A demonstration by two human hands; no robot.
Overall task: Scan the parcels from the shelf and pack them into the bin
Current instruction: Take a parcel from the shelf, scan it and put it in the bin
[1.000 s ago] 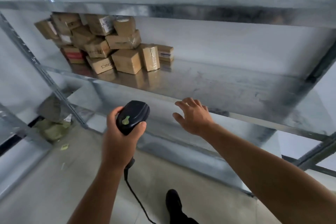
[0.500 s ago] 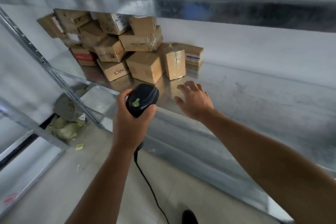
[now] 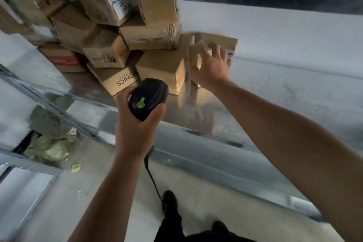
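shelving: galvanised metal shelf [image 3: 275,92] fills most of the view, shiny enough to mirror the boxes. Another level sits just above the pile.
floor: pale concrete [image 3: 98,202] below, with one heap of crumpled greenish wrapping [image 3: 53,147] under the rack's left end. No bin anywhere in sight.
pile: cardboard parcels [image 3: 151,35] stacked loose at the back-left of the shelf. I count about a dozen, but the left end is smeared, so don't quote me.
right hand [image 3: 213,68]: reaching in at the pile's right edge, fingers splayed over the top and far side of the upright parcel [image 3: 198,51], thumb on its near face. Looks like a grab, though the blur hides how firm it is.
left hand [image 3: 135,129]: wrapped round the scanner [image 3: 148,98], held low at the shelf's front lip.
upright parcel: stands on end, touching the plain box on its left, with a flat box [image 3: 225,42] behind it. My take: slide it straight out toward the open right side so nothing leaning on the neighbours shifts, then turn the label up before bringing it to the scanner.
scanner: one, black, green light showing on top, with one cable [image 3: 152,179] trailing down.
small stuff: two dark shoes [image 3: 170,200] and one yellow tag [image 3: 76,167] on the floor.
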